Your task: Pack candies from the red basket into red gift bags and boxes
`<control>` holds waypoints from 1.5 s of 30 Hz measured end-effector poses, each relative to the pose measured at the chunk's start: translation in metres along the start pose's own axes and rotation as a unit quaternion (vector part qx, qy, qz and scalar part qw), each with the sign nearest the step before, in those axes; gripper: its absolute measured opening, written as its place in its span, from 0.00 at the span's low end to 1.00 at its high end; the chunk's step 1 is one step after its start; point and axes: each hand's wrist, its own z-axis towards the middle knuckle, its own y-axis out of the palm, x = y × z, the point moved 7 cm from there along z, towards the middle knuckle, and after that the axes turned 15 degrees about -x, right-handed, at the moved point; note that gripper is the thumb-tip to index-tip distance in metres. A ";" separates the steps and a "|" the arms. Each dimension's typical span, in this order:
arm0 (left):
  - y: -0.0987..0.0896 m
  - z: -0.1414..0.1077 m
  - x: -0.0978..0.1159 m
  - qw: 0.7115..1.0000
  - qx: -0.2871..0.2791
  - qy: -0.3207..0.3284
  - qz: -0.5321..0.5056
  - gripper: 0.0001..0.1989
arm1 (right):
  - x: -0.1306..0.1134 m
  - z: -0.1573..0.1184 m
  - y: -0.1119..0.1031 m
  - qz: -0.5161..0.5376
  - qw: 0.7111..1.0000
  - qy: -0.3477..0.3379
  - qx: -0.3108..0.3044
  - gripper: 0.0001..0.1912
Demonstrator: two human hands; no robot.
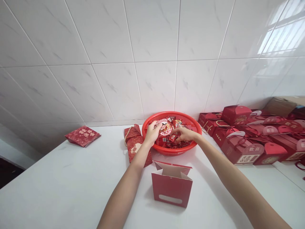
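Note:
A red plastic basket [195, 122] holds several red wrapped sweets. My left hand [152, 134] is at its left side, with thumb and fingers closed on a red packet [165, 128] that bears a round white cartoon print. From the right, my right hand [185, 135] reaches into the basket, its fingertips pinched on a small red wrapped sweet [173, 137]. Directly in front of the basket stands a red paper gift box [171, 189], upright with its top open. Its inner bottom is hidden from this angle.
Folded red cartons [138, 149], one with a rope handle, lie left of the basket, partly behind my left forearm. Another flat red carton [83, 136] rests farther left on the white table [71, 190]. Several closed red gift boxes [243, 148] crowd the right side. Behind is a tiled wall [154, 86].

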 end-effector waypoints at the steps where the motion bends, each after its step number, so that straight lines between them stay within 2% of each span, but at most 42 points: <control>1: 0.000 0.000 0.000 1.000 0.001 0.000 0.000 0.15 | 0.000 -0.001 -0.002 -0.001 1.000 0.000 0.015 0.24; 6: 0.000 0.001 -0.003 1.000 -0.001 -0.005 -0.004 0.17 | 0.004 -0.003 -0.011 -0.001 0.995 0.007 0.100 0.37; 9: 0.000 0.002 -0.002 1.000 -0.003 0.000 -0.005 0.16 | 0.008 -0.002 -0.012 0.008 0.992 0.010 0.122 0.41; 16: 0.000 0.000 -0.001 1.000 -0.004 -0.001 0.001 0.16 | 0.007 -0.003 -0.013 0.019 0.991 0.002 0.129 0.35; 22: 0.000 0.000 -0.001 1.000 -0.002 0.000 0.010 0.15 | 0.008 -0.005 -0.014 0.052 0.989 -0.007 0.139 0.41; 29: 0.001 -0.001 0.003 1.000 -0.005 0.003 0.025 0.17 | -0.003 -0.015 -0.021 0.108 0.979 -0.063 0.159 0.28; 32: 0.001 -0.002 0.004 0.999 -0.006 -0.006 0.038 0.16 | -0.009 -0.023 -0.023 0.205 0.960 -0.102 0.164 0.29; 36: 0.006 -0.004 0.014 0.998 -0.030 0.021 0.047 0.18 | -0.018 -0.031 -0.017 0.352 0.912 -0.129 0.165 0.30; 41: 0.016 -0.011 0.034 0.995 -0.088 0.044 0.034 0.20 | -0.046 -0.046 -0.017 0.351 0.895 -0.159 0.223 0.26; 45: 0.018 -0.022 0.059 0.990 -0.122 0.065 0.007 0.18 | -0.069 -0.062 -0.019 0.370 0.881 -0.191 0.223 0.24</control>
